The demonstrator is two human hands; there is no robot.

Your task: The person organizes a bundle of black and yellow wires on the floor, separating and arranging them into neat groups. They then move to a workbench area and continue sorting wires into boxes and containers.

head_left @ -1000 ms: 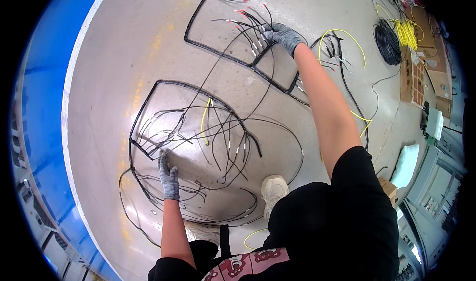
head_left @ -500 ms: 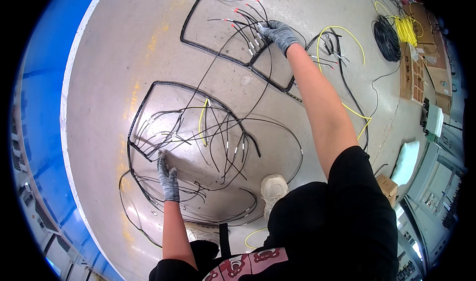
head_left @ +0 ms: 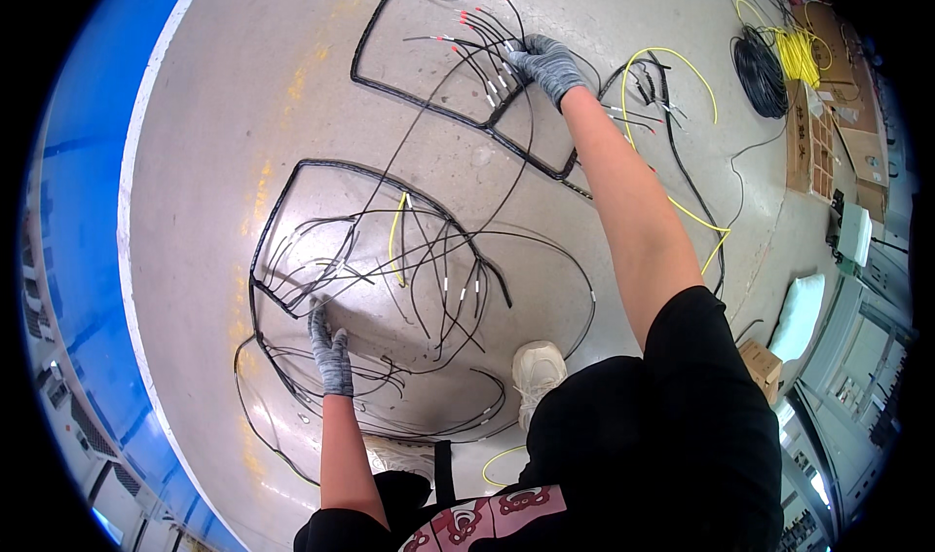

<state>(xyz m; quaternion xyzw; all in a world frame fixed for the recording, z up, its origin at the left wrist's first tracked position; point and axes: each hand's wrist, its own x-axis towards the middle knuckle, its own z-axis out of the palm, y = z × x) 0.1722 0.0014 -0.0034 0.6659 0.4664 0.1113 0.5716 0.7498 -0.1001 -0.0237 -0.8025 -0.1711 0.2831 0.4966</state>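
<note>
Okay, head view only. I've got the left hand (head_left: 331,352) at about 8 o'clock, gloved, fingers stretched fairly flat and pressed on the near harness (head_left: 292,250), right at the lower corner of its black loop. Doesn't look closed around anything; more a pin-down than a grip.

Right hand (head_left: 547,65) is out at 12 o'clock, arm fully extended, gloved. Fingers curl over a bunch of thin wires (head_left: 492,60) on the far harness (head_left: 409,94), just where the white-sleeved, red-tipped ends fan out. I can't tell whether it actually pinches them or just rests on top.

Both harnesses lie flat on the grey floor (head_left: 243,84), far one at 12, near one at 9 to centre, long black leads crossing between them.

Yellow wire (head_left: 682,65) loops at 1 o'clock beside the right forearm. Black coil (head_left: 758,70) and yellow coil (head_left: 797,55) sit at 2 o'clock, well apart. Shoe (head_left: 538,369) at 6, touching loose strands.
</note>
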